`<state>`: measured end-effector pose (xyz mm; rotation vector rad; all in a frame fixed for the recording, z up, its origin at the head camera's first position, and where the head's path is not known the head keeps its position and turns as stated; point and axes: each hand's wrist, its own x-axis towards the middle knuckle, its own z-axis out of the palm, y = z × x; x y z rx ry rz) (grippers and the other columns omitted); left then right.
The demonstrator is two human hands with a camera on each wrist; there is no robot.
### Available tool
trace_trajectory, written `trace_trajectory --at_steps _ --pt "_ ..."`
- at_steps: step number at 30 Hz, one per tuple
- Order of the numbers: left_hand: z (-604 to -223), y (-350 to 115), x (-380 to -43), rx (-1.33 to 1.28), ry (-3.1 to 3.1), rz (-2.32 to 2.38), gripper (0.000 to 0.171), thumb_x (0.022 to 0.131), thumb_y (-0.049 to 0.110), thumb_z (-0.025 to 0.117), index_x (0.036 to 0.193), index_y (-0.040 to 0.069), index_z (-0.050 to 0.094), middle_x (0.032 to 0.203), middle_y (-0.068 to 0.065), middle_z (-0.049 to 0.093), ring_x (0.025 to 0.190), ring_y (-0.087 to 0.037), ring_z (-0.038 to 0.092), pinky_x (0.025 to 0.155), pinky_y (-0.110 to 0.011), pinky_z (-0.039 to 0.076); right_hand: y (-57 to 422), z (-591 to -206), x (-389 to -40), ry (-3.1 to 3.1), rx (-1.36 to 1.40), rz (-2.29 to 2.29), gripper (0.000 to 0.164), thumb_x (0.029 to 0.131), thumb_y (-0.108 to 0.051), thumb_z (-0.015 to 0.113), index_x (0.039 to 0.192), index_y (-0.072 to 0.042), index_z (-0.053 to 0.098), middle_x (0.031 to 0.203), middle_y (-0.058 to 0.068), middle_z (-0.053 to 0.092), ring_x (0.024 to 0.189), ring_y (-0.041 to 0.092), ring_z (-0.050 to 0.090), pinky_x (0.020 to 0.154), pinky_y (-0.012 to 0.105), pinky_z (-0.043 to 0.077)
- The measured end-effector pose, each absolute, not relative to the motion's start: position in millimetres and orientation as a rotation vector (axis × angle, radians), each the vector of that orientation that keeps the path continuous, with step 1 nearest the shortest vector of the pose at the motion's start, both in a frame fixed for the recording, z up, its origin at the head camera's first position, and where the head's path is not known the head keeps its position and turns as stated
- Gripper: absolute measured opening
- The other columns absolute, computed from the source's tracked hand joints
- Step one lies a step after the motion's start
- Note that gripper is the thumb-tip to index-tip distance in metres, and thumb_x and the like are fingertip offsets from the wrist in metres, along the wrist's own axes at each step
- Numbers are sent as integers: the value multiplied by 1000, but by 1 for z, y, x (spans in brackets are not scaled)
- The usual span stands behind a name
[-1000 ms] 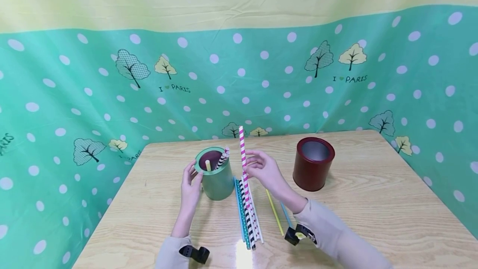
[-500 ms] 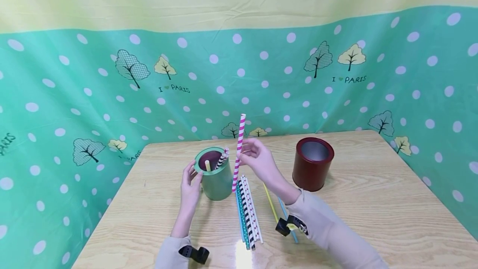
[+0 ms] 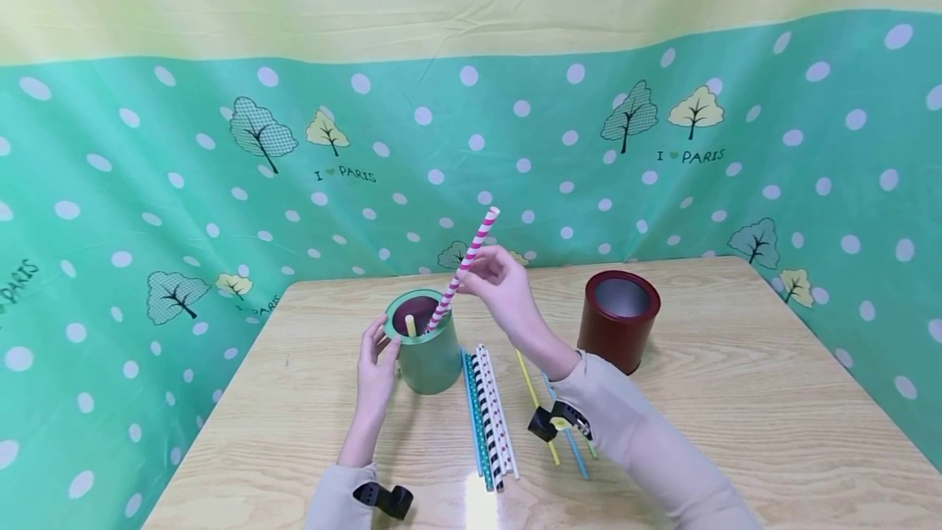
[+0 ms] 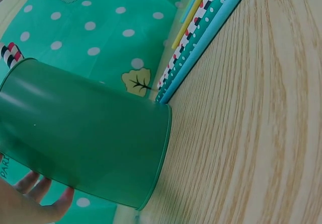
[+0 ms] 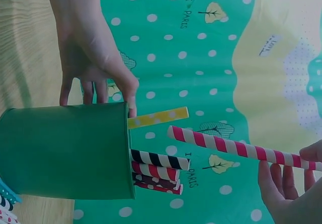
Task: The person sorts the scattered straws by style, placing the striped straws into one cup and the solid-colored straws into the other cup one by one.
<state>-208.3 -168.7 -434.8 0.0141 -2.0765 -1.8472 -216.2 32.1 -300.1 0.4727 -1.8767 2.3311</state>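
Note:
A green can (image 3: 430, 368) stands on the table, and my left hand (image 3: 375, 379) holds it by the rim and side. My right hand (image 3: 508, 293) pinches a pink-and-white striped paper straw (image 3: 478, 240) between thumb and fingers. This straw tilts, with its lower end towards the can's mouth; in the right wrist view a gap shows between that end and the rim. Several straws stand in the can: a yellow spotted straw (image 5: 158, 118), a black-and-white striped straw (image 5: 161, 160) and red-patterned ones below it.
Right of the green can lies a row of patterned straws (image 3: 489, 424). A yellow straw (image 3: 526, 375), a blue straw (image 3: 576, 455) and a partly hidden green one lie under the right forearm. A dark red can (image 3: 618, 334) stands further right. A dotted curtain (image 3: 471, 162) hangs behind the table.
My right hand has lifted the pink striped straw from above the row and moved it left to the green can, tilting it. My left hand stays in place.

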Motion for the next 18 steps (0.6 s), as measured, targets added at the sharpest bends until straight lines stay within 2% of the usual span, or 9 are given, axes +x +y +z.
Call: trace_trajectory --at_steps 5,8,11,13,15,18 --pt "-434 -168 -208 14 -2067 -1845 43 91 11 48 132 9 36 128 -17 43 114 -28 41 85 -16 38 32 -301 -221 -1814 521 2290 21 79 1 62 97 2 51 89 13 58 81 21 59 77 34 50" --pt "-434 -168 -208 14 -2068 -1844 43 91 11 49 132 9 36 129 -17 43 115 -28 40 86 -17 37 33 -317 -237 -1727 613 2281 23 78 -6 66 97 -3 53 90 11 60 83 20 59 75 30 51" --pt "-434 -168 -208 14 -2071 -1847 44 91 12 49 132 10 36 129 -16 43 115 -27 40 87 -18 37 31 -324 -246 -1706 607 2279 24 77 -8 67 96 -3 54 90 12 61 83 21 60 75 30 51" --pt "-434 -168 -208 17 -2074 -1852 44 91 12 49 132 10 36 129 -16 43 115 -27 40 87 -19 37 29 -327 -251 -1728 563 2260 25 76 -7 68 96 -1 54 89 13 61 82 22 59 75 31 51" --pt "-433 -168 -208 24 -2075 -1861 44 90 11 49 132 9 36 129 -17 43 115 -26 40 86 -18 37 28 -314 -240 -1795 486 2231 23 76 0 65 95 4 53 88 15 60 82 22 59 76 32 50" --pt "-428 -166 -204 27 -2077 -1858 43 90 9 48 132 6 36 128 -20 43 114 -29 40 85 -17 37 27 -309 -235 -1842 445 2217 21 75 6 63 94 6 53 85 11 60 79 16 57 75 27 50"
